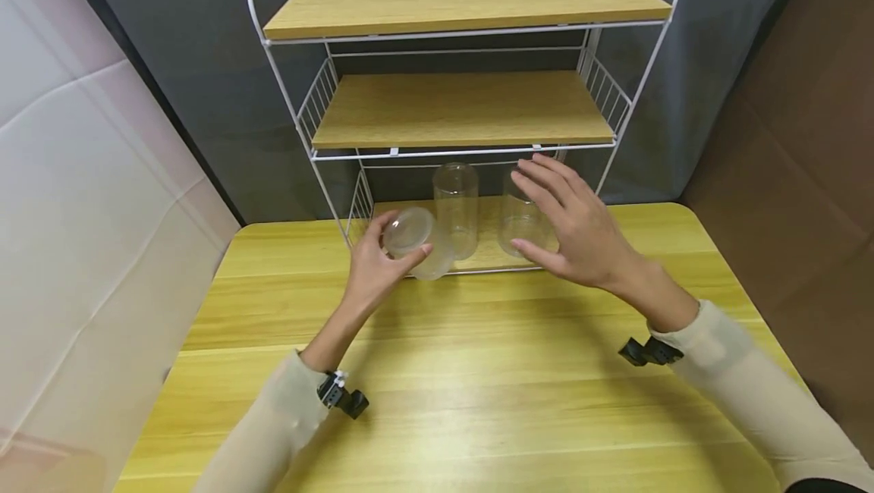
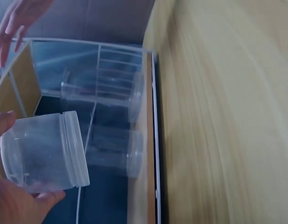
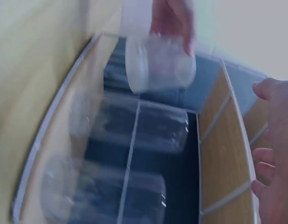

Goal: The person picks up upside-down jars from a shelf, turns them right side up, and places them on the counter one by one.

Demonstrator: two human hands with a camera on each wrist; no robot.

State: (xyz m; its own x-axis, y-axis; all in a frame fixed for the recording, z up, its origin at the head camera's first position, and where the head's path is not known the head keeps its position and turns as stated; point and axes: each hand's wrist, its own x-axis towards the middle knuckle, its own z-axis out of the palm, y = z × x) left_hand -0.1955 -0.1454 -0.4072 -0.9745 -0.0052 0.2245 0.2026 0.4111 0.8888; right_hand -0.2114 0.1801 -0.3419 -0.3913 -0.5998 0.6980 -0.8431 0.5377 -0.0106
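Left hand (image 1: 370,264): thumb and fingers are gripping a short clear jar (image 2: 44,151) round its side, ridged end facing down. The jar is leaning slightly and appears to be hanging clear of the bottom shelf (image 1: 488,229), close to that shelf's front rail (image 1: 485,271).

Right hand (image 1: 576,231): fingers are spreading apart, holding nothing. It is hovering in front of the right tall jar (image 1: 514,221), seemingly not touching it. The left tall jar (image 1: 456,208) is standing between the hands, just beside the short jar.

Risks, as judged:
1. Short jar could be knocking the left tall jar. Cause: left hand drifting toward the right hand; transparent walls are making the gap hard to read.
2. Short jar could be slipping. Cause: smooth wall; only the left hand is bearing it.
3. Ridged end could be catching the front rail. Cause: left hand riding too low, tipping the jar toward the table (image 1: 437,372) below the hands.
4. Right thumb could be nudging the right tall jar. Cause: careless sweep.
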